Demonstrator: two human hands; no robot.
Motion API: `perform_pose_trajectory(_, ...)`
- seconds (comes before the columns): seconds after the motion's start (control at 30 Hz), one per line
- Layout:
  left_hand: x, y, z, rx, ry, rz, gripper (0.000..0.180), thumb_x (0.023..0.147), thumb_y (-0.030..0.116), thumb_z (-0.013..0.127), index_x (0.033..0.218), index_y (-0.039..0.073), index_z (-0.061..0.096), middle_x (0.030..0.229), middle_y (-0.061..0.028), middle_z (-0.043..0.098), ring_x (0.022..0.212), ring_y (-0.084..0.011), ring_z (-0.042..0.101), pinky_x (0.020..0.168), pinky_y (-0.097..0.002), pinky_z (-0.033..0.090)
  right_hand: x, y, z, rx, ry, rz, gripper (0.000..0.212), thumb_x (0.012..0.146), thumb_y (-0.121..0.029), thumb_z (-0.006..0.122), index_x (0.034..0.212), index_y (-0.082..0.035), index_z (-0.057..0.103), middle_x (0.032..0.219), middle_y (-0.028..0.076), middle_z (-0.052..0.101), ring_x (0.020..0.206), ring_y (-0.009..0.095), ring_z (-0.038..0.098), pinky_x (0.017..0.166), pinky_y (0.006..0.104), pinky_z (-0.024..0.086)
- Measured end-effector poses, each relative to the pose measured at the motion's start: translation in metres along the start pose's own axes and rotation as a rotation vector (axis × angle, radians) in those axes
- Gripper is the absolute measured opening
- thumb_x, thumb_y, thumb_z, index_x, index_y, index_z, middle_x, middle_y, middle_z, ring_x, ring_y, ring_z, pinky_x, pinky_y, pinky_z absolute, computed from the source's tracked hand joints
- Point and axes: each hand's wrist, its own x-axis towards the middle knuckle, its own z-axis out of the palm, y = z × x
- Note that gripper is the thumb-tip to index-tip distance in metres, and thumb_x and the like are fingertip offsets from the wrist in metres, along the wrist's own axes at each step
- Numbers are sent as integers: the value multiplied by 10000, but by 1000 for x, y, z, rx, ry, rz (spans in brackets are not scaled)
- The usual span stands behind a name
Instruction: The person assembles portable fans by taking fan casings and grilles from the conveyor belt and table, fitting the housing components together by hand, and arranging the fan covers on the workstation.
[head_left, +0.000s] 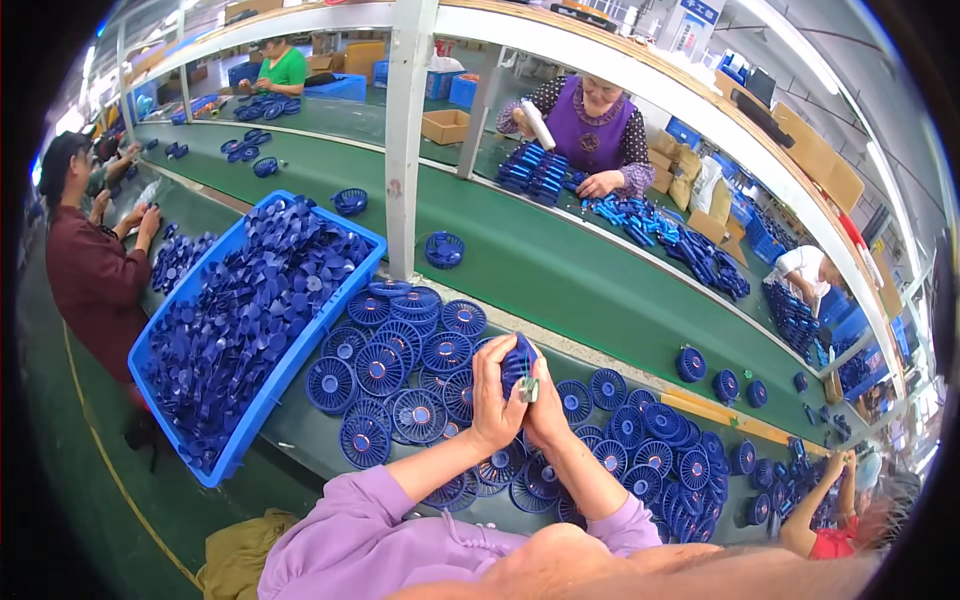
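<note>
My left hand (492, 395) and right hand (545, 408) press together around a blue ribbed plastic fan housing (516, 366), above the dark green counter (298, 432). Round blue plastic grilles (420, 415) crowd both sides; open room lies beyond the far edge.

Grilles (378, 368) left and right of the hands (493, 395)
Farther left, a bin (297, 365) of parts (250, 310); beyond the hands, a conveyor belt (560, 290).

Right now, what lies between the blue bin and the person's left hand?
In the head view, round blue fan covers, many overlapping, lie on the dark green table between the blue bin and the left hand.
</note>
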Motion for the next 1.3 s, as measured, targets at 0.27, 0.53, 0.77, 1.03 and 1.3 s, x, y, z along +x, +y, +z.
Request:
perform_pose_trajectory(0.27, 52, -66, -3, 253, -478, -161, 640, 862, 267, 604, 1378, -9, 345, 1385, -268, 378, 1307, -425, 342, 1104, -463, 269, 110, 16, -132, -870, 247, -322, 557, 980, -432, 425, 1296, 23, 483, 1321, 208, 512, 1260, 301, 461, 1058, 348, 342)
perform_pose_trajectory(0.53, 132, -190, -58, 682, -401, -158, 548, 851, 310, 618, 1243, -53, 497, 1273, -268, 504, 1195, -411, 469, 1033, -471, 361, 71, -20, -204, -1596, 573, -364, 574, 813, -268, 690, 1305, -58, 481, 1274, 286, 500, 1234, 403, 446, 1045, 471, 353)
perform_pose_trajectory(0.77, 167, -250, -37, 1049, -497, -497, 643, 871, 406, 591, 1255, -95, 466, 1236, -320, 514, 1162, -417, 516, 988, -466, 424, 13, -10, -99, -1327, -200, -142, 684, 752, -367, 745, 1326, -98, 489, 1395, 276, 397, 1278, 440, 399, 1067, 485, 344)
perform_pose_trajectory(1.03, 170, -275, -33, 969, -399, -633, 265, 845, 130, 520, 1059, -23, 555, 1117, -282, 606, 1069, -405, 591, 919, -467, 481, 8, 16, -65, -1483, -320, -225, 714, 687, -342, 788, 1299, -116, 495, 1378, 238, 406, 1244, 424, 413, 1003, 507, 373)
perform_pose_trajectory(1.3, 136, -218, 9, 550, -363, -459, 267, 892, 217, 507, 1040, -4, 529, 906, -236, 663, 892, -406, 642, 778, -476, 518, 10, -23, -72, -1181, -108, -244, 790, 587, -174, 852, 1291, -78, 508, 1304, 196, 506, 1213, 367, 469, 1033, 433, 386)
